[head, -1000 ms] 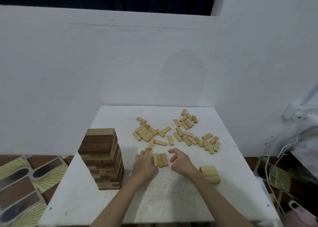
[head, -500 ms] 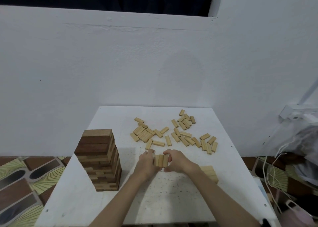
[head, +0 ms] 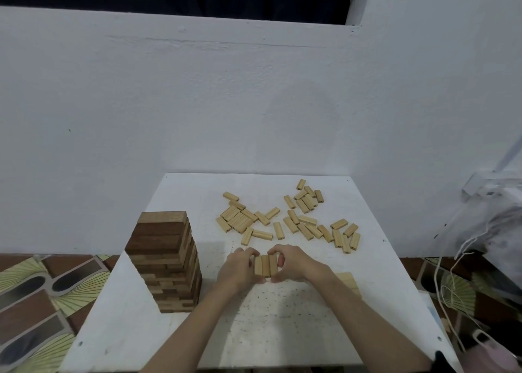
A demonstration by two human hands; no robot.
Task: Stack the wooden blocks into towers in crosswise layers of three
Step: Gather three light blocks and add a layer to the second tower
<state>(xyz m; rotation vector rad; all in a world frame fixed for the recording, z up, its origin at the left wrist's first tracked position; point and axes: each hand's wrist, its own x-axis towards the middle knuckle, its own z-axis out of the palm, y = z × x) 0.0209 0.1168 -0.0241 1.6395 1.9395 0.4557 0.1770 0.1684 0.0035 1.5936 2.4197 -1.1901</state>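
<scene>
- Hands meet at the middle of the white tabletop [head: 282,330]: the left hand [head: 238,271] and the right hand [head: 293,265] close in from either side on a row of three pale blocks [head: 265,264].
- Those three blocks lie flat on the tabletop, side by side and touching, long sides running away from the person.
- Left fingers [head: 248,252] curl around the row's left edge and far end; the thumb reaches under its near end, so this hand grips the row.
- Right fingers [head: 278,251] curl over the far right corner and the thumb presses the near right corner, gripping the same row.
- Loose pale blocks [head: 282,220] lie scattered over the far half of the tabletop, beyond the hands and apart from them.
- A tall finished tower [head: 166,262] of darker and lighter wood in crosswise layers stands upright to the left of the left hand, not touching it.
- A short pale stack [head: 348,281] sits just right of the right forearm, partly hidden by it.
- A white wall [head: 254,104] rises behind the tabletop.
</scene>
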